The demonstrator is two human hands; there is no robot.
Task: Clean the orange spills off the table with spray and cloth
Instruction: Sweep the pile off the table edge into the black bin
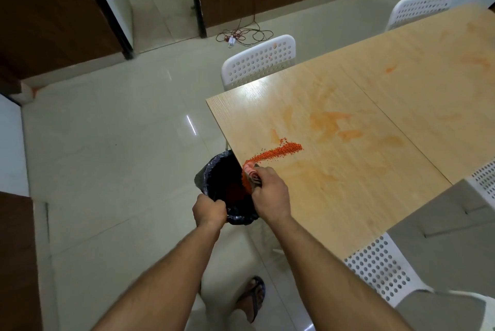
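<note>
The right hand [270, 191] covers most of the cloth [250, 175]. The table [375, 122] is cut by the right edge. The bin [230, 183] bottom is hidden under the table edge.

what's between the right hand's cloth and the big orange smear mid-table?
In the head view, a line of loose orange granules runs from the cloth, gripped by the right hand, up toward the orange smear; beyond it, faintly stained table.

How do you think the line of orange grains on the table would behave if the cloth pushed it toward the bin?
The orange grains look loose and dry, so they would probably scatter and roll. The table looks smooth, so they should slide easily. Some could miss the bin at the table edge.
</note>
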